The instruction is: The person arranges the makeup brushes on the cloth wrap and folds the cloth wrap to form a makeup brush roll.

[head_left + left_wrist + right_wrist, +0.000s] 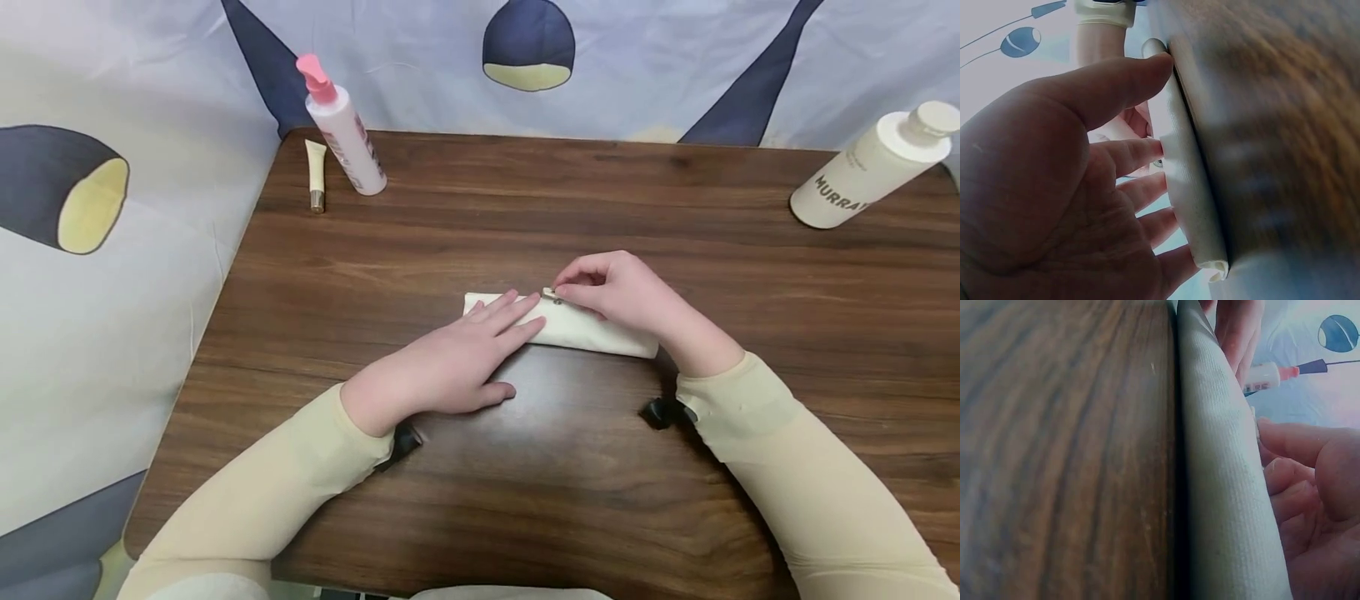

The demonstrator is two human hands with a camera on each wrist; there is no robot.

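A long cream fabric bundle [592, 329], folded or rolled flat, lies across the middle of the table; its ribbed side faces the right wrist view. My left hand [465, 354] rests on its left part with straight, spread fingers, the thumb standing off over the table. At the bundle's upper edge my right hand [626, 292] pinches a small metal clasp [553, 294] between thumb and index finger. The other right fingers curl in beneath. Fingers partly hide the clasp, so its exact kind is unclear.
On the brown wooden table [525, 200], a pump bottle [348, 142] with a pink top and a small cream tube [317, 175] stand at the back left. A large white bottle [862, 175] is at the back right. Patterned cloth [420, 67] hangs behind.
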